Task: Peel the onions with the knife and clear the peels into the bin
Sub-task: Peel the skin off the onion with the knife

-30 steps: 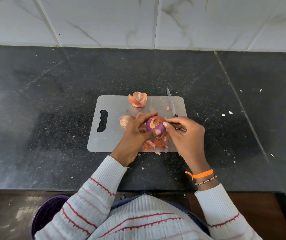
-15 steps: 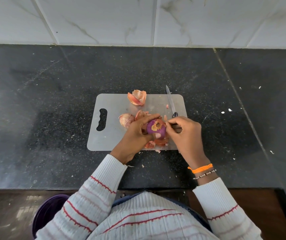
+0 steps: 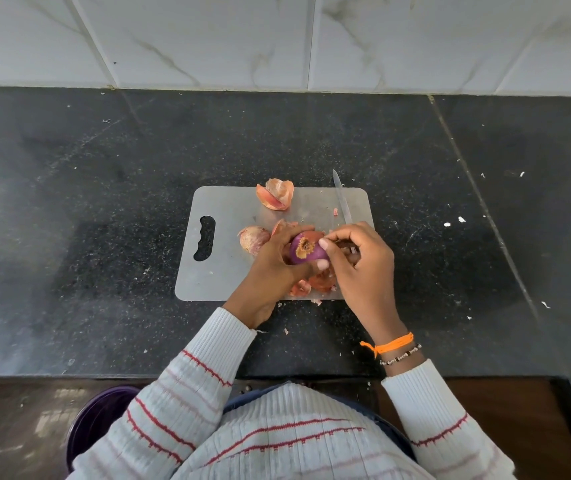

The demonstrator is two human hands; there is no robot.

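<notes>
Gripped in the left hand, a firm, slippery onion is held while the right hand pinches brittle skin and clasps the knife.

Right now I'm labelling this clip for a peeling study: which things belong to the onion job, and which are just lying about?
Part of the job:
purple onion, held in the left hand
knife, in the right hand
loose peels
unpeeled onion
cutting board
purple bin

Just there:
white crumbs on the black counter
marble wall tiles
</notes>
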